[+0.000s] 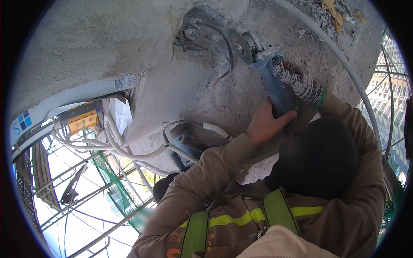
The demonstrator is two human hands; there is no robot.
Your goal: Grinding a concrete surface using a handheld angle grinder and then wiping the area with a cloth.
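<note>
An angle grinder (275, 84) with a blue-green body lies between my two hands over the rough concrete ground. Its thin cutting disc (240, 46) stands on edge at the far end, apart from the concrete hollow (195, 43) to its left, where grey metal ends and a dark cable (228, 47) stick out. My right hand (301, 84), in a speckled knit glove with a green cuff, is wrapped round the body near the head. My bare left hand (267, 122) grips the rear of the body, thumb across it. Whether the disc spins, I cannot tell.
A second blue-green power tool (187, 139) rests left of my left forearm, beside white corrugated hoses (142, 155). Further left are a yellow-and-black box (82, 122) and scaffolding (77, 185). A thick grey hose (340, 56) curves down the right; rubble (320, 23) lies at the far right.
</note>
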